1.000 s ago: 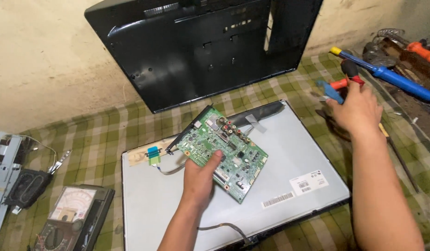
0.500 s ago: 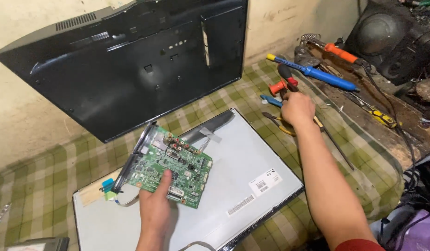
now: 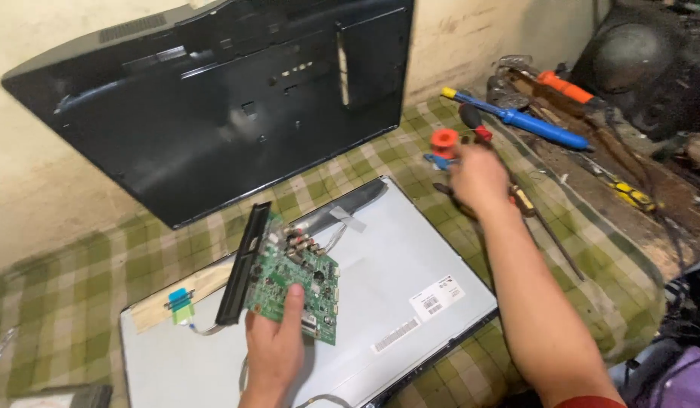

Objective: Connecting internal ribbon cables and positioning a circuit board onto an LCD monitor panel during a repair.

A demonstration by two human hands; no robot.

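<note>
My left hand grips a green circuit board by its lower edge and holds it tilted above the grey back of a flat display panel. A black connector strip runs along the board's left side. My right hand reaches to the right over the green checked cloth, among small tools beside an orange solder spool. It is blurred, and I cannot make out whether its fingers hold anything.
A black plastic monitor back cover leans against the wall behind the panel. A blue-handled tool, an orange-handled tool and other clutter lie at the right. A dark round object sits at the top right.
The view has shifted, moving everything left in frame. My left hand has lifted the board slightly. My right hand has drawn a little nearer from the blue-handled tool toward the orange spool.
</note>
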